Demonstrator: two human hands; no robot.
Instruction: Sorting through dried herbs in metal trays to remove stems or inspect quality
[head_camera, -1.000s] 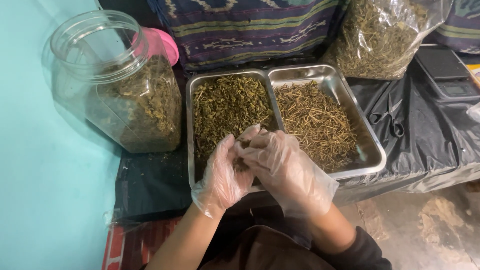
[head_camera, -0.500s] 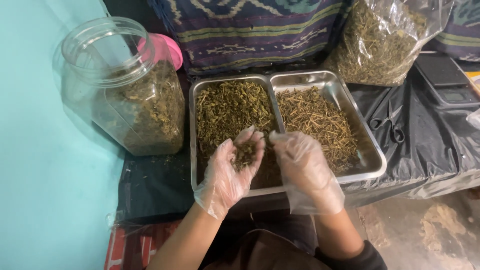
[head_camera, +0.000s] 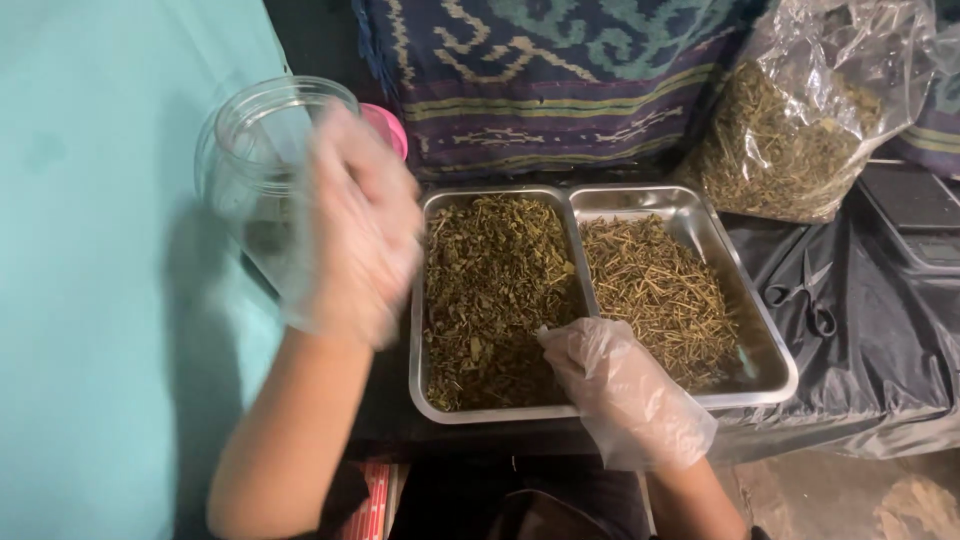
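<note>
My left hand (head_camera: 352, 225), in a thin clear glove, is raised and blurred in front of a large clear jar (head_camera: 250, 150) of dried herb; whether it holds any herb is hidden by the blur. My right hand (head_camera: 622, 385), also gloved, rests with curled fingers on the near edge of a two-part metal tray (head_camera: 772, 345). Dried green leaf bits (head_camera: 490, 280) fill the tray's left compartment. Thin pale stems (head_camera: 655, 290) fill the right one.
A clear plastic bag of dried herb (head_camera: 800, 130) leans at the back right. Black scissors (head_camera: 805, 300) lie on black plastic sheeting right of the tray. A pink lid (head_camera: 388, 128) sits behind the jar. A teal wall is on the left, patterned cloth behind.
My left hand has lifted out of the tray and swung left and up to the jar. My right hand has stayed at the tray's near edge.
</note>
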